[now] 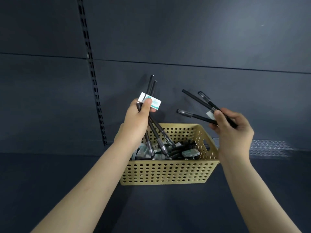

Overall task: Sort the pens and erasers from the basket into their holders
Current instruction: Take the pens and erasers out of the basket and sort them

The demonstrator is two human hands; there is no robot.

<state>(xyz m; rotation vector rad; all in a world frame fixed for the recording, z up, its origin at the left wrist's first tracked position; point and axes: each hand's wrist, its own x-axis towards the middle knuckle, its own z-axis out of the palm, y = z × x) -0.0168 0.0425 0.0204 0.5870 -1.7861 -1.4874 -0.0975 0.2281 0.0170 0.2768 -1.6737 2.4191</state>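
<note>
Above a tan perforated basket [168, 172], which sits on a dark counter [168, 207] close to a dark back panel [202, 39], both bare forearms reach in from the lower edge. The left hand [138, 116] is raised over the basket's left end with its fingers curled round a bundle of black pens [150, 88]. Their upper ends stick up past the hand and their grey grip ends slant down into the basket. Its thumb [148, 105] presses a white eraser [154, 102] (white with green print on its wrapper) against that bundle. The right hand [234, 130] hovers above the basket's right end, its fingers pinching three black pens [195, 99] that fan out up and to the left. A second eraser [210, 114] peeks out at the fingertips, touching the pens. Down in the basket lie more loose pens [176, 153] mixed with wrapped erasers [190, 153], piled mostly toward the middle and right. A slotted rail [94, 78] runs down the panel left of the hands, and a perforated metal strip [269, 147] lies along the counter's back edge, right of the basket.
</note>
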